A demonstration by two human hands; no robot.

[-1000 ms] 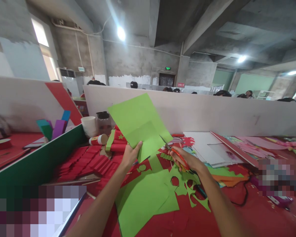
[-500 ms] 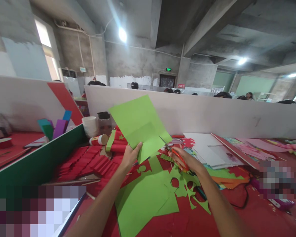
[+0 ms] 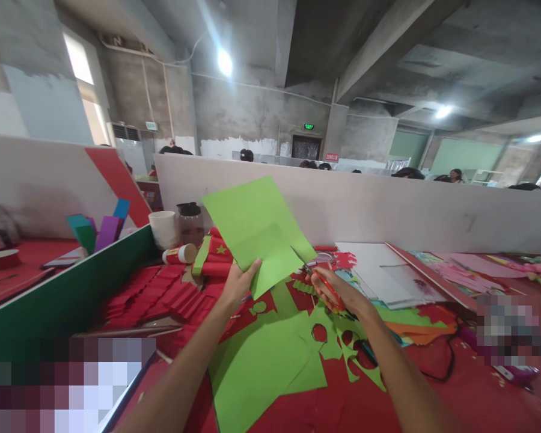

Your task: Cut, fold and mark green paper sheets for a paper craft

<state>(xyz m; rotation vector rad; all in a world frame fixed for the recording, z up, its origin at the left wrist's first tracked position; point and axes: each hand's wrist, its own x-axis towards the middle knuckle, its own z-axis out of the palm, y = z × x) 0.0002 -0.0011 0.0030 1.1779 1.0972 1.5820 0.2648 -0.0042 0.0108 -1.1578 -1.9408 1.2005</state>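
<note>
A light green sheet of paper (image 3: 259,225) is held up by its lower edge in my left hand (image 3: 241,281), thumb in front. My right hand (image 3: 331,288) is closed round the orange handles of a pair of scissors (image 3: 325,284). The scissors' blades meet the sheet's right-hand edge, where a short slit runs into the paper. Below my hands, more green sheets (image 3: 261,367) lie on the red tabletop (image 3: 342,403). Beside them are green offcuts (image 3: 329,340) with round holes cut through.
Folded red paper strips (image 3: 162,294) lie to the left by a green divider (image 3: 72,282). Paper cups (image 3: 163,228), a dark-lidded jar (image 3: 190,222) and a glue bottle (image 3: 180,254) stand or lie behind. White sheets (image 3: 374,270) are at right; a white partition (image 3: 388,207) crosses the back.
The scissors have drawn back slightly toward the sheet's edge, leaving the slit more exposed. My left hand and the sheet have hardly moved.
</note>
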